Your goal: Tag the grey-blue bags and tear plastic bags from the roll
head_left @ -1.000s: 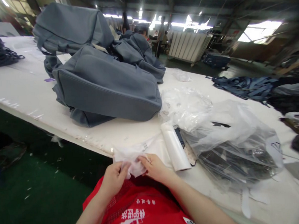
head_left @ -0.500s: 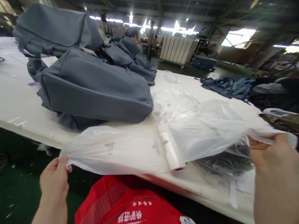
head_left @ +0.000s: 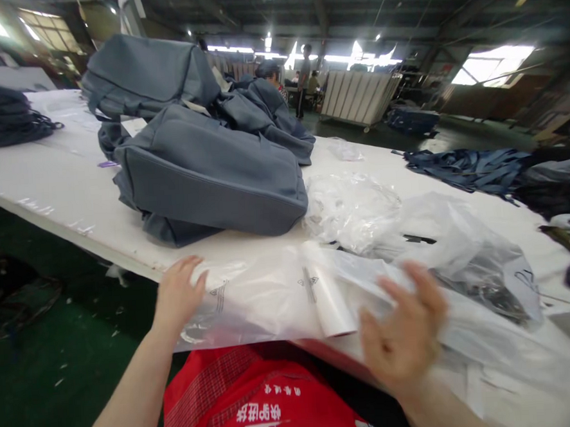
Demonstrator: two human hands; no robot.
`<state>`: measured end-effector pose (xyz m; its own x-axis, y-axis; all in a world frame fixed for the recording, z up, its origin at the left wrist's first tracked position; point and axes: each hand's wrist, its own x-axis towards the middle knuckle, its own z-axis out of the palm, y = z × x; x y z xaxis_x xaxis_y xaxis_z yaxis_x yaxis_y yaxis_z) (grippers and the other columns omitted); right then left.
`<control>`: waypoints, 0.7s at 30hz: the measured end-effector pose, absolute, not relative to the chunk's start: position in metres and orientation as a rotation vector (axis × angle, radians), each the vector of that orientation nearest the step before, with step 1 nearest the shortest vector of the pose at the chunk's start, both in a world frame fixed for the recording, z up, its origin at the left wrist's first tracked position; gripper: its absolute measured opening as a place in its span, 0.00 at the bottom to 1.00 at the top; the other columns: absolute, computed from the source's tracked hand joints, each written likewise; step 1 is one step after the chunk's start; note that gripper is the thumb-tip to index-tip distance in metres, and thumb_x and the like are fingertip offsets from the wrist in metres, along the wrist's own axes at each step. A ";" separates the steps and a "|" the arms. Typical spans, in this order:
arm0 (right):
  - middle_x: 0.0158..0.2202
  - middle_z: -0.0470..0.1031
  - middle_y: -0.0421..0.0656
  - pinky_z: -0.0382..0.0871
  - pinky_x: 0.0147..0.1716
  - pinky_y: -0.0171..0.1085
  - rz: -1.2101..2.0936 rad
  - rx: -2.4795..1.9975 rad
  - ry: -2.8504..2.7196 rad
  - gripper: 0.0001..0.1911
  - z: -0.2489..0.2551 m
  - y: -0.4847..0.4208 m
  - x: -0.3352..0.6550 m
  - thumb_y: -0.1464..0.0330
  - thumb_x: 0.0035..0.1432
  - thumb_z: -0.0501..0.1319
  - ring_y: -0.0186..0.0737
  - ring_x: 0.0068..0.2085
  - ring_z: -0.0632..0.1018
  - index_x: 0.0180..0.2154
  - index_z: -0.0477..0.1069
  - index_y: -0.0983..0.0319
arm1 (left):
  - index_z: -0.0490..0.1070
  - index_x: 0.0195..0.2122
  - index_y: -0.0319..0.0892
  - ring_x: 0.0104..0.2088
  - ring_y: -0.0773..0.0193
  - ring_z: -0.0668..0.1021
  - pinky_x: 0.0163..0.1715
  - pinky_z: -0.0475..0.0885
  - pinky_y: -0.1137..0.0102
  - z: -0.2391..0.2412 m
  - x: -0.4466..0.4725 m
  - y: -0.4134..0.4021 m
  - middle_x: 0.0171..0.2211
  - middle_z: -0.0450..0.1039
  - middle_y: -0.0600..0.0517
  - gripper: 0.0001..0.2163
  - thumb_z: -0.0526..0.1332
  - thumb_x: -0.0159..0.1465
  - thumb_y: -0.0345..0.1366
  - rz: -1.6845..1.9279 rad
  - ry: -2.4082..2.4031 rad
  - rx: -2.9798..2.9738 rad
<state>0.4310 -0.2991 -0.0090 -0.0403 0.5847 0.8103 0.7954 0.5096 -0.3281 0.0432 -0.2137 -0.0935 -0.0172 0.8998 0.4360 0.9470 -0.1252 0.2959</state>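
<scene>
Plastic bag [head_left: 271,295]: clear, spread flat at the near edge of the white bench [head_left: 61,188], over a roll of bags [head_left: 332,304]. Left hand [head_left: 179,297]: open, palm pressing the bag's left end. Right hand [head_left: 403,335]: open, blurred, fingers spread above its right end. Grey backpack [head_left: 210,179]: lying just behind.

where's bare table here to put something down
Bare white table shows left of the grey bags, up to the dark stack. A smaller patch lies behind the crumpled plastic, before the blue straps. The near edge is crowded: the flat plastic bag under the left hand, the blurred right hand.
</scene>
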 end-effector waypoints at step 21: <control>0.45 0.78 0.58 0.69 0.47 0.44 0.741 -1.680 -2.530 0.17 -0.103 -0.104 0.305 0.66 0.54 0.62 0.54 0.46 0.79 0.43 0.79 0.68 | 0.74 0.42 0.38 0.42 0.53 0.77 0.45 0.69 0.63 -0.127 0.063 -0.148 0.41 0.74 0.41 0.12 0.59 0.60 0.39 -0.257 -2.223 -2.437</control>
<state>0.3049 -0.1038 -0.1028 -0.4227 0.8733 -0.2424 0.8660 0.3103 -0.3921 0.0627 -0.1482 -0.1265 0.0917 0.9958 0.0019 0.9699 -0.0898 0.2261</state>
